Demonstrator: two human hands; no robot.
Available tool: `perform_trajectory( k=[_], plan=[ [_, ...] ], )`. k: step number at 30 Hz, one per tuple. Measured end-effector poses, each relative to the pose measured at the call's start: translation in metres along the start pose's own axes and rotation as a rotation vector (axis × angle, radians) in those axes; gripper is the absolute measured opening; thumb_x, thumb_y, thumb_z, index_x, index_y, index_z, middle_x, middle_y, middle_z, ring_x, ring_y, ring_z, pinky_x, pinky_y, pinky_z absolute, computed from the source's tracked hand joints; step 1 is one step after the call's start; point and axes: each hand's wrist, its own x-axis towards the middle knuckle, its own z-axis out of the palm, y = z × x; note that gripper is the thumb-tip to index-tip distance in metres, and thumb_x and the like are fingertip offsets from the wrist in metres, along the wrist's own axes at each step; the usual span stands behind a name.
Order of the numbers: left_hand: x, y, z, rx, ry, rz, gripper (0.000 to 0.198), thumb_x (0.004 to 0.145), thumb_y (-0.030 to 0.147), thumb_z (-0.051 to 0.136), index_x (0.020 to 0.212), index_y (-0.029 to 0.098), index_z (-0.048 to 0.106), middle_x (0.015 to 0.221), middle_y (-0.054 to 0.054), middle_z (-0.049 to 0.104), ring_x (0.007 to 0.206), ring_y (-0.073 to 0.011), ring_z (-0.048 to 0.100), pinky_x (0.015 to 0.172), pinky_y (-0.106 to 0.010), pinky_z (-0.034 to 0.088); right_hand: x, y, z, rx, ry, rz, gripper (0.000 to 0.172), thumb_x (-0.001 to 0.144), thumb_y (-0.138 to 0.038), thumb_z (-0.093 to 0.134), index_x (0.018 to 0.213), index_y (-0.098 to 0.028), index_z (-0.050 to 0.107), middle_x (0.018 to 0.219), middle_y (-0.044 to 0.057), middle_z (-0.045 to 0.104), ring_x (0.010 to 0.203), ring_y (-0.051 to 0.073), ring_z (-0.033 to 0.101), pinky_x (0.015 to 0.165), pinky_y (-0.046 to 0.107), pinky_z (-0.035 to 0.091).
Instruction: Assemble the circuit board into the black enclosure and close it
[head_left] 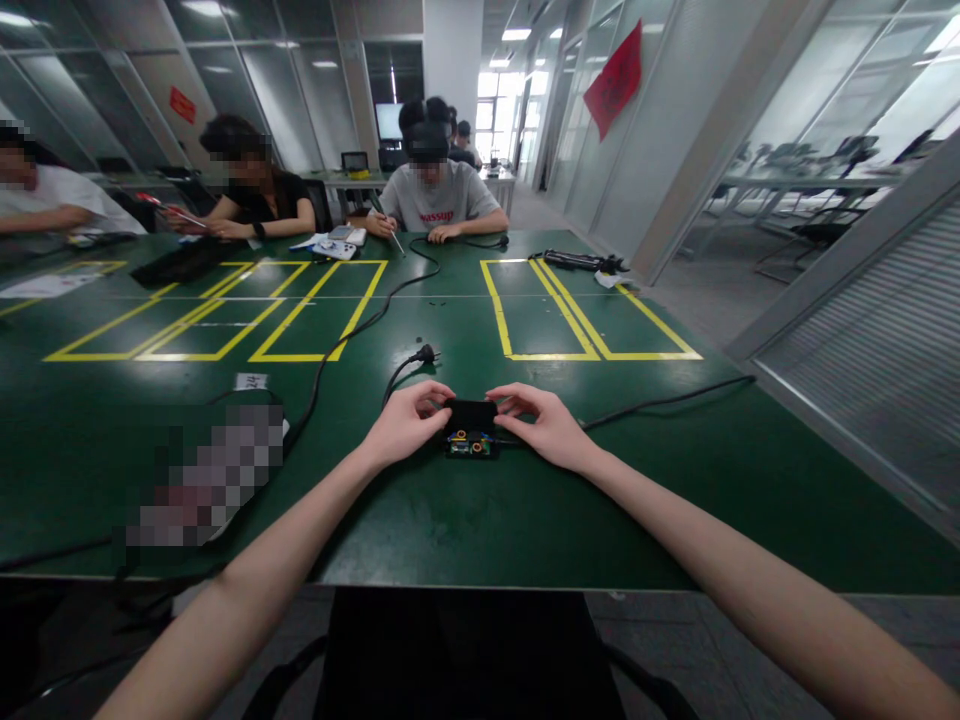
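Note:
Between my two hands is a small black casing cover (472, 414), tilted up at the far side of an opened power adapter (471, 446). Coils and other electronic parts show inside the adapter's lower half, which rests on the table. My left hand (409, 420) pinches the cover's left end between thumb and fingers. At the right end, my right hand (544, 425) grips it the same way. A black cord (667, 402) runs off to the right behind my right hand. Just beyond my left hand lies a black plug (426, 354) on its cable.
The green table (600, 540) carries yellow tape rectangles (551, 356). To the left lies a pixelated power strip or similar object (217, 480) with a long black cable (360, 325). Several people sit across the table; one (435, 190) holds a thin tool. A black folded stand (581, 261) lies far right.

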Motion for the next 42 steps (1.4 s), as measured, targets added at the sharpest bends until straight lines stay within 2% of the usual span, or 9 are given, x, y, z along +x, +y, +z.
perform_trajectory(
  k=[10,18,22,27,31,36,42],
  plan=[
    [-0.0007,0.0009,-0.002,0.01,0.009,0.004,0.025,0.079,0.027,0.064,0.101,0.015,0.068,0.094,-0.006,0.072,0.071,-0.0157,0.069,0.066,-0.027,0.056,-0.0002,-0.0011,0.0007,-0.048,0.004,-0.044,0.025,0.086,-0.021,0.066,0.111,-0.021,0.072,0.108,0.007,0.074,0.091,0.018,0.07,0.082,0.035,0.06],
    [0.0004,0.0019,-0.0013,-0.022,0.004,-0.02,0.021,0.079,0.026,0.062,0.097,0.015,0.066,0.085,-0.004,0.072,0.069,-0.016,0.069,0.068,-0.028,0.056,-0.001,0.0019,-0.0002,-0.03,-0.012,0.001,0.034,0.087,-0.022,0.066,0.121,-0.021,0.07,0.115,0.008,0.075,0.097,0.02,0.071,0.085,0.037,0.062],
    [0.0013,0.002,-0.0011,-0.029,0.014,-0.019,0.023,0.085,0.033,0.059,0.097,0.015,0.066,0.08,-0.003,0.07,0.065,-0.0146,0.067,0.064,-0.027,0.054,-0.0011,0.0013,0.0001,-0.038,-0.024,-0.003,0.034,0.088,-0.024,0.066,0.121,-0.021,0.071,0.115,0.008,0.075,0.099,0.02,0.071,0.085,0.036,0.061],
    [0.0032,0.001,-0.0031,-0.017,0.017,-0.026,0.036,0.091,0.046,0.053,0.094,0.015,0.068,0.069,-0.001,0.065,0.063,-0.0146,0.064,0.06,-0.025,0.051,-0.0012,-0.0017,0.0003,-0.056,-0.018,-0.004,0.031,0.093,-0.029,0.062,0.122,-0.021,0.071,0.113,0.008,0.076,0.103,0.022,0.072,0.086,0.037,0.06],
    [0.0037,0.0007,-0.0041,-0.052,0.019,-0.052,0.047,0.091,0.058,0.051,0.089,0.014,0.068,0.074,-0.004,0.067,0.062,-0.0148,0.065,0.057,-0.025,0.05,-0.001,-0.0036,-0.0015,-0.053,-0.017,0.005,0.032,0.097,-0.035,0.058,0.122,-0.021,0.072,0.114,0.009,0.076,0.105,0.023,0.072,0.087,0.037,0.059],
    [0.0038,-0.0005,-0.0038,-0.09,0.039,-0.074,0.05,0.09,0.062,0.054,0.086,0.014,0.067,0.081,-0.006,0.069,0.061,-0.0152,0.068,0.055,-0.024,0.05,-0.0016,-0.0044,-0.0036,-0.017,-0.033,0.017,0.034,0.1,-0.039,0.053,0.122,-0.021,0.071,0.112,0.009,0.076,0.101,0.022,0.072,0.084,0.036,0.059],
    [0.0042,-0.0016,-0.0043,-0.072,0.046,-0.055,0.053,0.091,0.065,0.053,0.078,0.015,0.066,0.069,-0.004,0.066,0.06,-0.0151,0.065,0.055,-0.024,0.049,-0.0024,-0.0039,-0.003,0.032,-0.037,0.01,0.035,0.102,-0.041,0.051,0.123,-0.02,0.07,0.107,0.009,0.076,0.097,0.02,0.073,0.079,0.033,0.06]
  ],
)
